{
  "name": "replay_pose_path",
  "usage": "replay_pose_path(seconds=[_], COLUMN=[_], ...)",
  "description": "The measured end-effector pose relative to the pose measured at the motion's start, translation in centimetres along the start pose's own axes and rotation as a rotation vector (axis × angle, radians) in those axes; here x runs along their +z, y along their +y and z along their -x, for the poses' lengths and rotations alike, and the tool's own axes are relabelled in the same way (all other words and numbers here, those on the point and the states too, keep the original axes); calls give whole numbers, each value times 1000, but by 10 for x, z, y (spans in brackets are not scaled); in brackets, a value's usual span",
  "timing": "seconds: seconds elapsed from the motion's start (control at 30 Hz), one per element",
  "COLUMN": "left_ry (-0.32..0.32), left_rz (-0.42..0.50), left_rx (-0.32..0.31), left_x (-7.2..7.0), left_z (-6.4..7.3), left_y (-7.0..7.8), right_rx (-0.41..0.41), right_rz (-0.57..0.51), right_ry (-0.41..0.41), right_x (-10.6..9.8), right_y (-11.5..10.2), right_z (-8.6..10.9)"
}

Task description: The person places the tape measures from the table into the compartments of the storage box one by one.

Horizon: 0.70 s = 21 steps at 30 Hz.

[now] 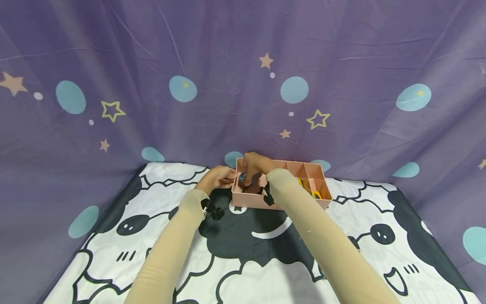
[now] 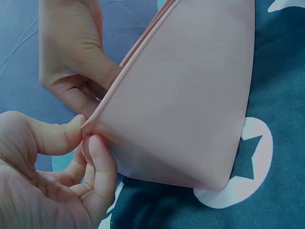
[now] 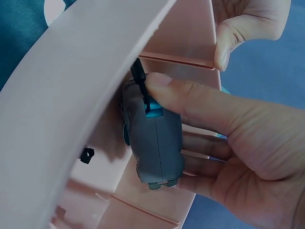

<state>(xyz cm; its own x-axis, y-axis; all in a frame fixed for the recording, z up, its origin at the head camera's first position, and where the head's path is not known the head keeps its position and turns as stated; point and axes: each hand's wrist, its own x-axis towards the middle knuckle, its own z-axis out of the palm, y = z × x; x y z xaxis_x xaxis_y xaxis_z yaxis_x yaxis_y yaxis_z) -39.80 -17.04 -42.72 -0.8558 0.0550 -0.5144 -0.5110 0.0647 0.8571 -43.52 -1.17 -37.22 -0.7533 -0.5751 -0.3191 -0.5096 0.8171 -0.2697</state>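
Observation:
A pink divided storage box (image 1: 248, 200) stands against the back of the cloth-covered surface. At its left end my left hand (image 1: 217, 177) pinches the corner of the rim (image 2: 90, 125) between thumb and fingers. My right hand (image 1: 258, 162) reaches down inside the left part of the box. In the right wrist view, that hand (image 3: 224, 119) holds a dark grey oblong object (image 3: 157, 143) with a teal insert and a black stick-like part near one end; its kind is unclear. The thumb lies by the teal insert and the other fingers are partly hidden behind the object.
Yellow-and-black items (image 1: 317, 195) lie in the box's right side, among thin pink dividers (image 1: 303, 171). A small black piece (image 3: 87, 155) shows inside the box. Behind it hangs a purple curtain (image 1: 235, 105); a black-and-white cartoon cloth (image 1: 243, 247) covers the surface.

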Motion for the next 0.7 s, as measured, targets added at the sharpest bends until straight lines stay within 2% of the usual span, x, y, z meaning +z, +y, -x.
replay_pose_path(seconds=[0.53,0.7], left_ry=[-4,-5], left_rz=[-12,-24], left_rx=[0,-4], left_x=[1,1], left_z=[1,0], left_y=[4,3], right_rx=[-2,12], right_rz=[2,-26], right_ry=[-2,-5], right_x=[-1,1], right_y=[3,5], right_z=[0,-1])
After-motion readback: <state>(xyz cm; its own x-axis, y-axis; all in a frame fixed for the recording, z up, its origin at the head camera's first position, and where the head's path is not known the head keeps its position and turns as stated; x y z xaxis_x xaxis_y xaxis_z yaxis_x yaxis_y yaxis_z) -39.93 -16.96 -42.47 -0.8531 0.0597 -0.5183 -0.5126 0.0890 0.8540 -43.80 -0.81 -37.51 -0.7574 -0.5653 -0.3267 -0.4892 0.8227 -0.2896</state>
